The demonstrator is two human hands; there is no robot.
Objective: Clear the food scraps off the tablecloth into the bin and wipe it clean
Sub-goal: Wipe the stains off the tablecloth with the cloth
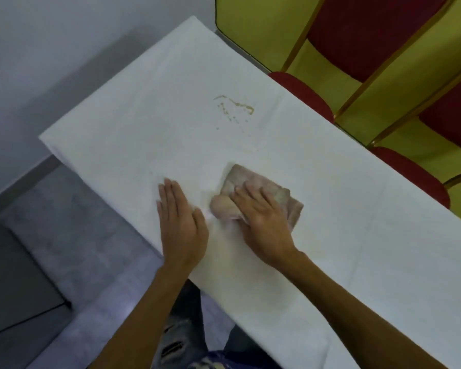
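Left hand [181, 222]: palm down on the tablecloth [144, 115], near its front edge.
Left fingers [171, 193]: straight, held together, flat on the fabric and gripping nothing.
Right hand [261, 222]: palm down on the wiping cloth [250, 179], pressing it against the tablecloth.
Right fingers [248, 193]: extended and slightly spread over the cloth, not curled round it. The thumb side is blurred.
Wiping cloth: folded, pinkish-beige. It lies under the right fingers and shows beyond the fingertips and to the outer side of the hand.
Hand spacing: side by side, apart, with a strip of bare fabric between the two thumbs.
Stain [234, 107]: brown streak and droplets on the tablecloth, well beyond the right fingertips and clear of the wiping cloth.
Chairs [304, 94]: red seats with gold frames, along the far table edge, past the stain from the fingers.
Floor [77, 235]: grey tiles, to the outer side of the left fingers.
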